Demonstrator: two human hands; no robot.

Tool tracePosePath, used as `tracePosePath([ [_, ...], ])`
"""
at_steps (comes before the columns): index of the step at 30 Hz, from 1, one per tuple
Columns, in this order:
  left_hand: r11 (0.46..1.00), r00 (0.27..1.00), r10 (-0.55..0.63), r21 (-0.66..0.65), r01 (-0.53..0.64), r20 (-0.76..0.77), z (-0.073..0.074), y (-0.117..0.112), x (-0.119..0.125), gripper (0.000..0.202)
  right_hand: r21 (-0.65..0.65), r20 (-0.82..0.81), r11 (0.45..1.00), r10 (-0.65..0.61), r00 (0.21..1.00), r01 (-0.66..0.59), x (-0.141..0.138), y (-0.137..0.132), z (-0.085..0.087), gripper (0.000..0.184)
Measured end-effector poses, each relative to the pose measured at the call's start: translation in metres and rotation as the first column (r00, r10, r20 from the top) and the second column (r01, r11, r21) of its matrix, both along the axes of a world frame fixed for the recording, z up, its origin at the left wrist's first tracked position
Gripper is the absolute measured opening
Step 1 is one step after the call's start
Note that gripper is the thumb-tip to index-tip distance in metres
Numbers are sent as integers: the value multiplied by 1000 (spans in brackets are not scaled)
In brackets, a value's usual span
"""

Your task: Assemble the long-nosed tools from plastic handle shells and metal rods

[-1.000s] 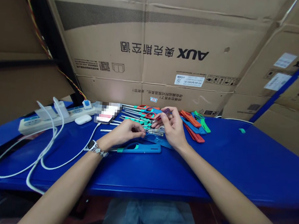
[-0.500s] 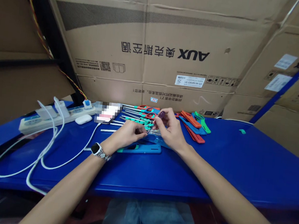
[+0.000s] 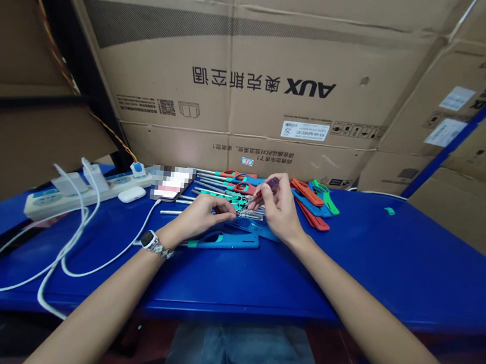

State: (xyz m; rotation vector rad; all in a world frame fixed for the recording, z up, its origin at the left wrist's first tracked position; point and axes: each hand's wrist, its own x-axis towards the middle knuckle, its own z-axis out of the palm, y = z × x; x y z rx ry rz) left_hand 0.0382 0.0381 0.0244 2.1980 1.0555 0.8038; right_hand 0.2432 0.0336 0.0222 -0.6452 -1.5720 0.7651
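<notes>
My left hand (image 3: 202, 215) rests on the blue table (image 3: 368, 265) with its fingers curled, pinching at a small metal part (image 3: 251, 213) between the two hands. My right hand (image 3: 281, 209) is closed on a small purple-handled tool (image 3: 271, 183), tip angled down toward that part. Just below the hands lies a blue long-necked lighter (image 3: 226, 240) with a teal trigger. Behind the hands sits a row of several lighters (image 3: 229, 183) with metal tubes. A watch (image 3: 150, 240) is on my left wrist.
Loose red, blue and green lighter shells (image 3: 314, 204) lie right of the hands. A white power strip (image 3: 77, 190) with plugs and cables (image 3: 66, 250), an earbud case (image 3: 131, 194) and a phone stand at the left. Cardboard boxes (image 3: 258, 79) wall the back. A small teal piece (image 3: 390, 211) lies far right.
Both hands stay in place over the small part, with only slight finger shifts. The purple tool dipped toward it and has come back up a little.
</notes>
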Motion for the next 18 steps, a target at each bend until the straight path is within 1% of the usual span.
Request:
tracePosePath([
  [7,1000,1000,-3,-11,3,10,1,-1,2,19,-8,8,1000,-21,1000,21,-2,-1,-1,24],
  [13,1000,1000,-23,17,23,1,-2,-2,5,20,-5,-33,1000,-4,999,4,-3,-2,0,23],
  [16,998,999,-21,54,19,33,-4,-3,9,20,5,-53,1000,-6,999,7,-3,-3,1,22],
  [18,999,997,-18,51,14,73,-6,-4,11,21,8,-49,1000,-20,999,20,-2,-4,2,23],
])
